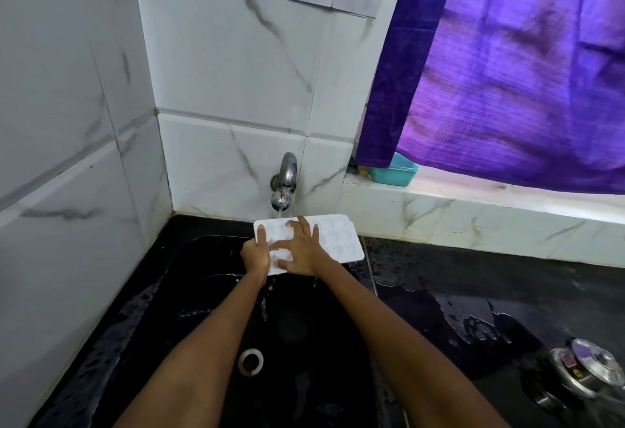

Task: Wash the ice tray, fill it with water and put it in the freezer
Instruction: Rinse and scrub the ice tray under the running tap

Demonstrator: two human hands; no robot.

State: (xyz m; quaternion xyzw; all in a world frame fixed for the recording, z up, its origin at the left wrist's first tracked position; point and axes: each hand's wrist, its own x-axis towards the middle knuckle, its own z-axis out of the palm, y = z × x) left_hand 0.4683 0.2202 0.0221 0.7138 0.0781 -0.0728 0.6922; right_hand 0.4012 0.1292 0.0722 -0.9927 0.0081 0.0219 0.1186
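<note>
Tray [341,241] held under the running tap [285,180], above the sink [209,292]. Left hand [256,256] clamps its near end; right hand [302,251] lies spread flat on top. Likely light, stiff, wet-slick plastic: best held by the rims.

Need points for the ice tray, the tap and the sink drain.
ice tray [341,241]: head view, on its bare right half, over the moulded cups.
tap [287,170]: head view, on the chrome body above the spout.
sink drain [250,361]: head view, on the ring in the black basin floor.
</note>
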